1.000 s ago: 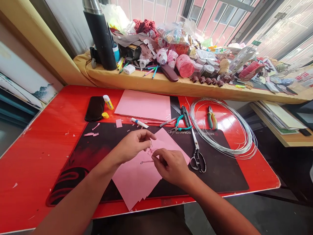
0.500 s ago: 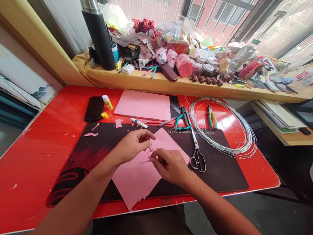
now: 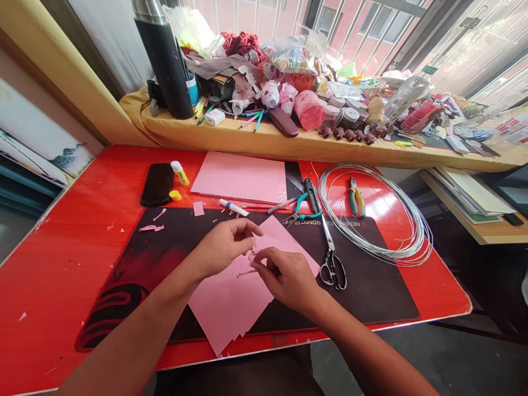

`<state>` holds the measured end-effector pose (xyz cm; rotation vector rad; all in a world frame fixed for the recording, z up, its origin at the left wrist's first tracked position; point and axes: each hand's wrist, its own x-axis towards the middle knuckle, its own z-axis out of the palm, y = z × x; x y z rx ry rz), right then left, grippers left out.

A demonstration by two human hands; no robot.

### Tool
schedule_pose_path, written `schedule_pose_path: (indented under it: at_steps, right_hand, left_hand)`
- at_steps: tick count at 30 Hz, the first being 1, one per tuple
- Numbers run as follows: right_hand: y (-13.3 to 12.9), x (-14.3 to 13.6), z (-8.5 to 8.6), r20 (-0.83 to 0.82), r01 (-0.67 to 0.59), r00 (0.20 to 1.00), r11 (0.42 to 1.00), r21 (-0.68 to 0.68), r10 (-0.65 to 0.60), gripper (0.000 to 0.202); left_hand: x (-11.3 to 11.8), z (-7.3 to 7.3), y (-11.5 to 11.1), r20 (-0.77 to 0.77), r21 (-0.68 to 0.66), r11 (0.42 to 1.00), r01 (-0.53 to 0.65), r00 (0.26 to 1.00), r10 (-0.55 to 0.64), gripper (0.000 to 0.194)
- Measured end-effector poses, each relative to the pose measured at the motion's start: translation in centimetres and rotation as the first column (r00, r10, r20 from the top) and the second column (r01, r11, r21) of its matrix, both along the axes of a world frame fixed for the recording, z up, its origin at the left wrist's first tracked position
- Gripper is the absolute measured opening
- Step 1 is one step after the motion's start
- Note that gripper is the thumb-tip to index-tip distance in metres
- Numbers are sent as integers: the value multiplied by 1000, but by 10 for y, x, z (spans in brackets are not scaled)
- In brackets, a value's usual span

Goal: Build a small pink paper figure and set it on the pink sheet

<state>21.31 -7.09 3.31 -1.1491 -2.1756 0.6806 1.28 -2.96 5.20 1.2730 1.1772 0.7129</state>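
Over several overlapping sheets of pink paper [image 3: 231, 308] my two hands meet at a thin, bent piece of pink-covered wire [image 3: 247, 272]. Its small looped end sticks out to the left below the fingers. My left hand [image 3: 229, 245] is closed, thumb and forefinger pinching near the top of the piece. Opposite it, my right hand [image 3: 284, 275] pinches the same piece from the right, its other fingers curled in. The fingers hide most of the piece, so its full shape is unclear.
The black mat [image 3: 363, 291] bears scissors [image 3: 333, 269]. Around it lie teal-handled pliers [image 3: 303, 209], a wire coil [image 3: 412, 242], yellow-green pliers [image 3: 355, 198], a white marker [image 3: 234, 207], a glue stick [image 3: 180, 173], a phone [image 3: 157, 184] and a pink paper stack [image 3: 241, 176]. A crowded windowsill [image 3: 247, 137] stands behind.
My right fingers have edged slightly left, closer to my left hand, and less of the pink piece shows between them. Both hands keep their pinch.
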Motion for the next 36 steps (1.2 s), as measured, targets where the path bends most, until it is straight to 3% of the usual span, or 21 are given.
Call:
schedule_pose_path:
  at_steps: [24, 36]
  right_hand:
    - [0, 1, -2, -15, 22, 1000, 999, -25, -23, 12]
    - [2, -3, -6, -121, 110, 985, 987, -120, -125, 10]
  left_hand:
    - [7, 1, 2, 42, 6, 1000, -12, 999, 12, 24]
    - [12, 1, -1, 79, -6, 994, -111, 991, 111, 26]
